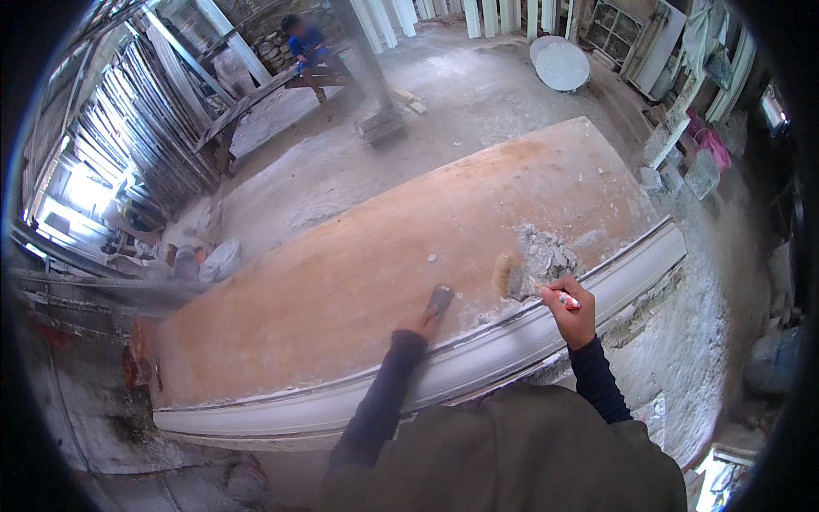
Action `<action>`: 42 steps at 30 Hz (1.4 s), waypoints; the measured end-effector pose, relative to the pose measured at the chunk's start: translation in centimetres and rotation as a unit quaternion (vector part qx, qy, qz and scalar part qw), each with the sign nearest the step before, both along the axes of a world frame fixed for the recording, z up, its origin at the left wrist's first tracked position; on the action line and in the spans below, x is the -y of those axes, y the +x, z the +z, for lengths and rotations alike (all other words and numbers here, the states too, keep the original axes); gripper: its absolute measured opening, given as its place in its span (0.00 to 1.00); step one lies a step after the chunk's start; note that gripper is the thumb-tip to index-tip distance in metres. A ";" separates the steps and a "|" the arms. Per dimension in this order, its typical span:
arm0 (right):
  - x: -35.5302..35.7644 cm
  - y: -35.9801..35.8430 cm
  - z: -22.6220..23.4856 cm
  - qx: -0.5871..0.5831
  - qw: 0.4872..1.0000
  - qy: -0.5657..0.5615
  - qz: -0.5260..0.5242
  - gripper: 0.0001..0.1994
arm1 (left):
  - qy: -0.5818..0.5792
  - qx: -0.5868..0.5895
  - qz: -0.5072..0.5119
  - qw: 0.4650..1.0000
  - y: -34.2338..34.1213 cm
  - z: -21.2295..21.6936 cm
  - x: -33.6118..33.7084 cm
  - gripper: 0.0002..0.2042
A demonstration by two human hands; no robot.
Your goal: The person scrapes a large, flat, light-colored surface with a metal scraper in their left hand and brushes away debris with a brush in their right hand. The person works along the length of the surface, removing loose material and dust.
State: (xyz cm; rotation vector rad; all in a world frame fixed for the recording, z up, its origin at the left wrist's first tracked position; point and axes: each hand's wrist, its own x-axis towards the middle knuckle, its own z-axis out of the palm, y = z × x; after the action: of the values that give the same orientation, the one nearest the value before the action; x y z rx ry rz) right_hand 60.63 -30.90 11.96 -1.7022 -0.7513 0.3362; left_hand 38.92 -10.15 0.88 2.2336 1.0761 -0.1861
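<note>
Two bare hands are seen at work on a long orange-brown table (358, 282), well apart from each other. The right hand (573, 305) is closed around the red-and-white handle of a brush (522, 282), whose pale bristles are pressed into a heap of grey plaster (546, 254) just beyond and to the left of that hand. The left hand (418, 324) is laid on the tabletop with a small dark scraper (440, 299) under its fingertips; the grip is mostly hidden by the tool and the sleeve, so how firmly it is clasped cannot be told. A long white moulding (478, 358) is stretched along the near edge of the table, just below both hands, and its left end is bent away by the lens. Both forearms are covered by dark sleeves, and the lower middle of the view is blocked by the wearer's own olive-grey garment, so the near side of the moulding is partly cut off. Well beyond the hands, a person in a blue top (305, 43) is made out only as a blur beside a wooden bench (256, 102). A round white pan (560, 64) is set on the dusty floor far beyond the right hand. Stacked white strips (153, 136) are ranged far to the left of the left hand, hazed by dust and glare.
</note>
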 end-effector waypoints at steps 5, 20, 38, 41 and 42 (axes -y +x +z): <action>-0.3 -0.5 1.7 0.075 0.997 0.021 0.024 0.04 | 0.019 0.096 -0.020 0.995 2.3 -2.4 -1.6 0.17; 1.7 1.1 1.5 0.056 0.997 0.030 0.045 0.05 | 0.002 0.087 -0.069 0.994 2.8 -0.6 1.0 0.16; -1.6 0.3 1.5 0.032 0.992 0.031 0.120 0.05 | 0.059 0.039 -0.188 0.980 -2.8 1.3 0.5 0.13; -0.9 0.7 0.8 0.050 0.995 0.032 0.084 0.05 | 0.069 0.054 -0.215 0.973 0.4 4.1 1.9 0.14; -0.7 0.8 0.7 0.045 0.996 0.023 0.077 0.05 | 0.066 0.060 -0.227 0.970 1.2 5.1 2.1 0.15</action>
State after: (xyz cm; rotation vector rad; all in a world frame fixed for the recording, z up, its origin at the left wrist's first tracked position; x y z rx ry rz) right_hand 61.38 -30.25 12.69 -1.6273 -0.9521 0.3479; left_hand 40.13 -12.27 5.98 2.5494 0.5131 -0.1733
